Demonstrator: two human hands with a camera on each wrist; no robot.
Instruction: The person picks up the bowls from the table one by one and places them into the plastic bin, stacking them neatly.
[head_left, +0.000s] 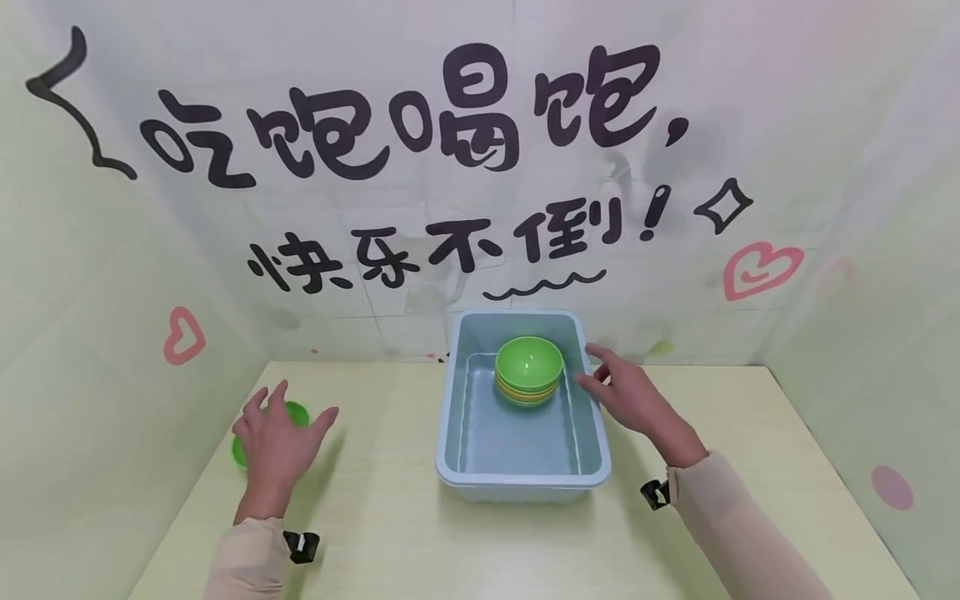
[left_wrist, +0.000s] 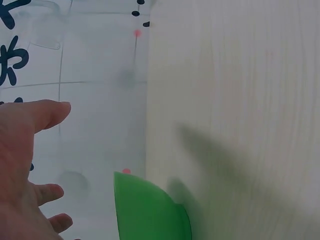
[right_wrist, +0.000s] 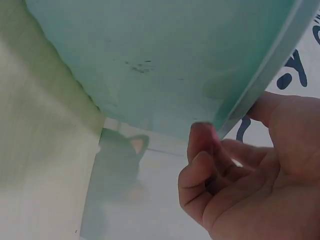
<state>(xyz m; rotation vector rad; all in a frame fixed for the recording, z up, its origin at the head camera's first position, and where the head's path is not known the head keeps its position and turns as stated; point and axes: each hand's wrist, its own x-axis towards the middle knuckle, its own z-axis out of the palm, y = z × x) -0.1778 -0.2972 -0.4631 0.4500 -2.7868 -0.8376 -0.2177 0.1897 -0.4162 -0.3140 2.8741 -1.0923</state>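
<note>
My left hand [head_left: 281,442] is spread, thumb out to the side, over a green bowl [head_left: 297,412] at the table's left edge. The hand hides much of that bowl; in the left wrist view its green side [left_wrist: 150,210] shows below the fingers. My right hand [head_left: 633,400] is at the right rim of a light blue plastic basin [head_left: 523,480]. Its thumb reaches over the rim and its bent fingers lie along the outer wall, pinching the edge. Inside the basin, toward the back right, sits a stack of green and yellow bowls [head_left: 528,367].
The basin stands on a pale wood-grain table [head_left: 360,517], near its back edge. A white wall sheet [head_left: 375,50] with black writing hangs behind, and pale sheets flank both sides. A black wrist mount [head_left: 302,547] is at the left cuff, another [head_left: 656,494] at the right.
</note>
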